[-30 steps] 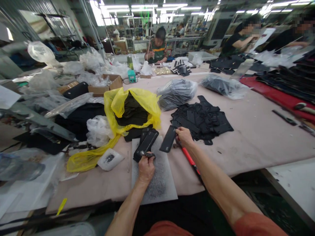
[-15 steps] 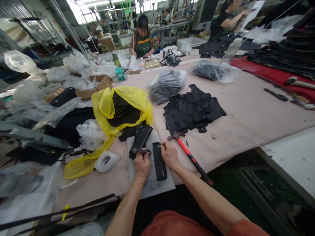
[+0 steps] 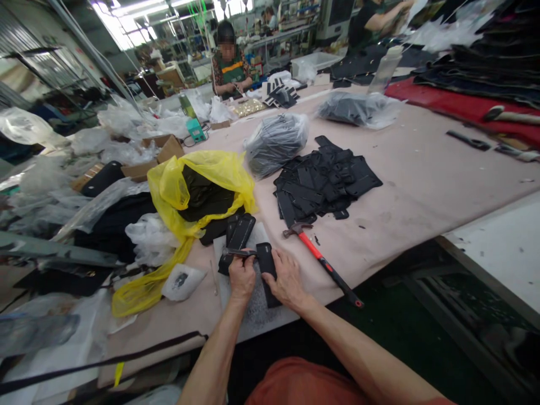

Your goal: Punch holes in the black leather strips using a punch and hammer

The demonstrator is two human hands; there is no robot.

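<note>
Between the thumb and fingers of my left hand (image 3: pixel 243 275) is a slim dark tool (image 3: pixel 239 252), pointing left; its exact kind is not clear. My right hand (image 3: pixel 287 279) grips the right edge of a narrow black panel (image 3: pixel 265 257), with the thumb lying across it and hiding its middle. That panel rests on a grey-speckled board (image 3: pixel 257 320) at the table's front edge. Similar black panels (image 3: pixel 238 233) lie overlapped on the board's far left part, just beyond my left hand. To the right of my right hand lies a claw hammer (image 3: pixel 319 257) with a red and black handle.
A heap of black pieces (image 3: pixel 327 183) lies beyond the hammer. A yellow plastic bag (image 3: pixel 162 185) with dark fabric stands at the left. Behind are clear bags of dark pieces (image 3: pixel 276 143). A person (image 3: pixel 231 70) works across the table (image 3: pixel 405 185).
My right hand has shifted from the panel's far corner to lie along its right edge, thumb over it. The left hand keeps the dark tool. The whole view has shifted slightly.
</note>
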